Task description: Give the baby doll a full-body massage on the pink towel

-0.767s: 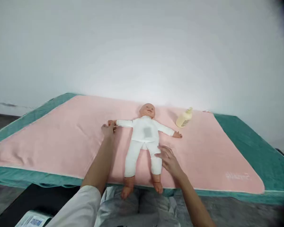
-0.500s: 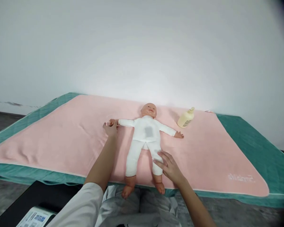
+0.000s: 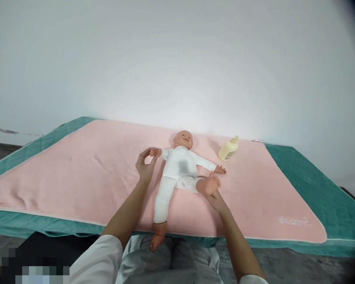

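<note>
A baby doll (image 3: 180, 163) in a white suit lies on its back on a pink blanket (image 3: 97, 165), its head toward the wall. My left hand (image 3: 146, 161) pinches the doll's hand at the left, and that arm is bent inward. My right hand (image 3: 214, 198) is closed around the doll's leg at the right, which is raised and bent, with its foot (image 3: 213, 184) in front of my fingers. The other leg (image 3: 162, 201) lies straight, its foot over the front edge.
A pale yellow pump bottle (image 3: 228, 149) stands on the blanket beyond the doll's arm at the right. A green mattress cover (image 3: 313, 173) shows around the blanket. Behind is a white wall (image 3: 177, 59); a black surface (image 3: 53, 252) is at the lower left.
My left hand has moved right with the doll's hand, bending its arm. My right hand has gone from resting by the doll's leg to gripping it, and the leg is lifted and bent.
</note>
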A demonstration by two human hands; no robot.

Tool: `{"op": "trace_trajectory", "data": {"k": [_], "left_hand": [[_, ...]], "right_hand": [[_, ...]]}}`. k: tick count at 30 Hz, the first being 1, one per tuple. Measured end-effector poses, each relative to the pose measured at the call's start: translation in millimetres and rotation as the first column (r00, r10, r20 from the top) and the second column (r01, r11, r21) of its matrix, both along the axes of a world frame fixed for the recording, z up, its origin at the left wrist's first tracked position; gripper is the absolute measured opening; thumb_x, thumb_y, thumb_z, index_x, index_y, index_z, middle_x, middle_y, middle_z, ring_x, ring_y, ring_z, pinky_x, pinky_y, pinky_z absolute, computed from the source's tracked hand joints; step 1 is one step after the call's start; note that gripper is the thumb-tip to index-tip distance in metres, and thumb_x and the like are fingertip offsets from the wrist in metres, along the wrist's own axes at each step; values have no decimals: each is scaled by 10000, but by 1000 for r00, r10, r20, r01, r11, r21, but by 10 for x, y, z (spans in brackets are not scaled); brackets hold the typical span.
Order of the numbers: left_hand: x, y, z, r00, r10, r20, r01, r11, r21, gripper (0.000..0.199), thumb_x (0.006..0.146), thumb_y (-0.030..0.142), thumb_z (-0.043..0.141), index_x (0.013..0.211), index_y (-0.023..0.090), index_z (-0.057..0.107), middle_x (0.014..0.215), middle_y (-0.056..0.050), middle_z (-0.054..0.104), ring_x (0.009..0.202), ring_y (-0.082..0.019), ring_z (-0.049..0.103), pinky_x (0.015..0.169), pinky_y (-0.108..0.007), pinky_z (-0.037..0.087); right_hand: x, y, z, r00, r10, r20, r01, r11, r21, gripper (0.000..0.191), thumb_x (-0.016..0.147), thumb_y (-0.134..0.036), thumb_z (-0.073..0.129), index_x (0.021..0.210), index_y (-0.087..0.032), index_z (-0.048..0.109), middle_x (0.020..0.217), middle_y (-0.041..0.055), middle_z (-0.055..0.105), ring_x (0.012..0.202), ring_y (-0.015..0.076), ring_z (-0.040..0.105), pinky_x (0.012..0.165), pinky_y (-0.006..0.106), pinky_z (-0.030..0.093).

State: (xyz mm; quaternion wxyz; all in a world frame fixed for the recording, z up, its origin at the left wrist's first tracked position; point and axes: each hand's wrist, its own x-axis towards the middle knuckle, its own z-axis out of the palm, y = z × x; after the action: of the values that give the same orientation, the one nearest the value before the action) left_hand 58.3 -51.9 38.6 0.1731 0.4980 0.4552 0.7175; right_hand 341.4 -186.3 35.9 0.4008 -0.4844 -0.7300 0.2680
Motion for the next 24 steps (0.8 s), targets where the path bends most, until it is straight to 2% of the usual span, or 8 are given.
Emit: {"op": "trace_trajectory", "data": {"k": [2,4,8,11,16,20,24], "left_hand": [[85,-102,8,985,-63,-163,68,997,27,335,737,304,747,1046,200,674,1025,-63,704,971,-202,659,919,-383,519],[142,-156,15,939,-148,-312,191,976,110,284,751,315,743,1011,216,690,1006,-60,721,948,-205,673,888,-385,534],[154,-137,31,805,-207,-556,408,874,266,336,729,334,774,1043,253,687,1035,-55,731,981,-209,679,871,-383,542],[124,-105,40,712,-209,-670,499,822,275,419,701,365,795,1089,261,677,1077,-57,722,1023,-215,666,874,-384,538],[116,-118,49,635,-282,-719,614,749,249,312,781,351,718,1079,263,686,1068,-50,724,1061,-215,644,875,-397,526],[134,-134,46,609,-308,-731,628,750,207,222,848,265,607,1050,266,699,1032,-40,733,1042,-203,647,869,-395,511],[146,-136,42,569,-324,-755,620,773,135,189,849,269,586,980,269,723,982,-38,744,1033,-208,654,866,-399,504]], "right_hand": [[-22,140,74,991,60,-118,-68,995,-67,523,949,-472,412,1419,-242,406,1397,74,514,1298,254,478,1057,443,438],[-68,284,161,961,90,-261,-130,982,-139,536,942,-489,435,1426,-263,396,1455,47,455,1356,236,410,1122,432,359],[-202,517,336,943,21,-333,-103,967,-232,587,919,-571,432,1428,-282,404,1523,0,347,1436,211,266,1195,400,209],[-305,636,440,961,-25,-276,-61,952,-301,633,889,-627,440,1416,-276,432,1527,-3,332,1448,221,233,1197,403,189],[-430,821,492,993,-11,-113,-18,967,-253,568,932,-575,372,1358,-228,515,1416,58,503,1347,233,421,1153,407,259],[-444,953,439,997,-50,66,59,989,-138,473,964,-461,347,1206,-178,639,1236,101,641,1170,238,554,1035,373,375],[-413,1026,374,984,-60,167,76,993,-92,430,971,-393,335,1101,-177,683,1085,101,681,1042,226,578,931,342,416]]}}
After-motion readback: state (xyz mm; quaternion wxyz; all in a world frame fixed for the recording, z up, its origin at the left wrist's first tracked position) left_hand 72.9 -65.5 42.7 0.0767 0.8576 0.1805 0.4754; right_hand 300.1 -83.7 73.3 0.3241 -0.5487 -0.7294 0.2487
